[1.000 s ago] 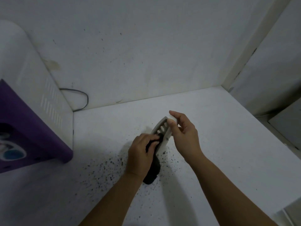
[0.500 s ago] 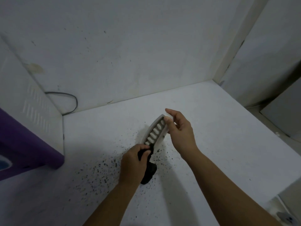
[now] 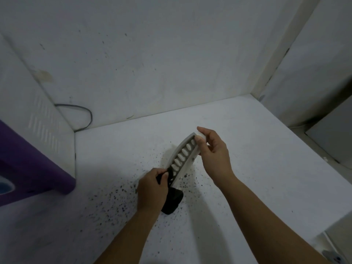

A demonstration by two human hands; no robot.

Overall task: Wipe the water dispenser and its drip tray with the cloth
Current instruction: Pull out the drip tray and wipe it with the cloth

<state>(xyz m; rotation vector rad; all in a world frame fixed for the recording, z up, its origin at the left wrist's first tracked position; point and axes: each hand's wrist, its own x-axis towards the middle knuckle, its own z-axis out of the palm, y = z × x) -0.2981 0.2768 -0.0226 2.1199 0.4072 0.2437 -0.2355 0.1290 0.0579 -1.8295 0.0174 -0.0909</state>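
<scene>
Mostly centre frame: both hands meet over the white worktop (image 3: 247, 168), working on one part
Drip tray (image 3: 185, 155): a pale, curved grille with a row of oval slots, held up off the worktop, tilted on edge
Long axis: runs from about 7 o'clock up to 1 o'clock, the upper end near the right hand (image 3: 213, 155), the lower end at the left hand (image 3: 152, 189)
Slotted face: turned toward 10 o'clock and partly toward the camera
Right hand: closed on the upper end of the drip tray, thumb on the slotted face, fingers wrapped behind
Left hand: curled around a dark cloth (image 3: 172, 201), pressing it against the lower end of the drip tray; the cloth's loose end hangs out below the hand at about 5 o'clock
In the slots: light shows through the upper ones; the lowest ones look dark where the cloth is
Worktop: scattered with small black specks (image 3: 114, 204), thickest under and at 8 o'clock from the hands
Water dispenser (image 3: 38, 141): at 9 o'clock from the hands, well apart from the drip tray; white vented side panel, purple front, a blue patch at the frame's left edge
Cable (image 3: 85, 113): grey loop against the wall behind the water dispenser
Wall (image 3: 152, 63): white, scuffed, meets the worktop at 12 o'clock
</scene>
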